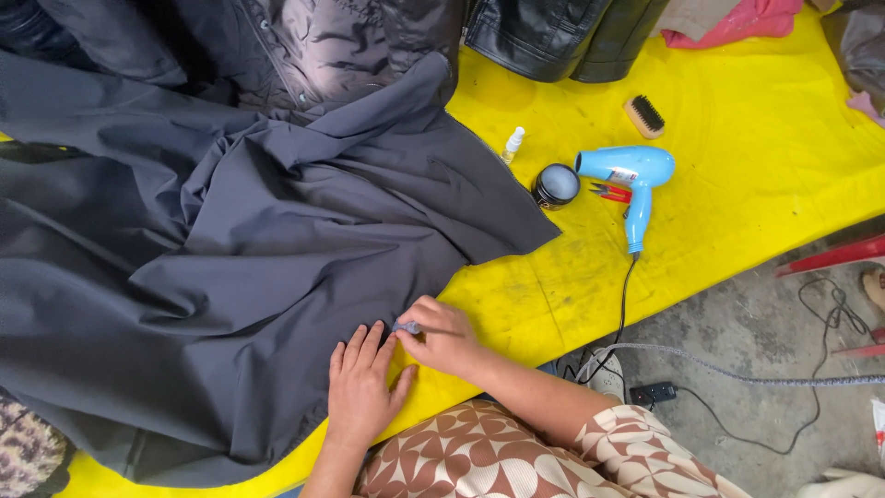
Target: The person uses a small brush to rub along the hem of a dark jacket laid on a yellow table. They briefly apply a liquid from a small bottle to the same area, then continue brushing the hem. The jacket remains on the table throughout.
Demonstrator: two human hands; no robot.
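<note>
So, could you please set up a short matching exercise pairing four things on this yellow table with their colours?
Things:
1. hair dryer
2. garment under the left hand and right hand
3. round tin
4. brush

Colours:
A. dark grey
B. wooden back with black bristles
C. light blue
D. black with a greyish lid

Pairs: 1-C, 2-A, 3-D, 4-B

Brown sleeves, cream petal pattern; forearms, hands bare.
</note>
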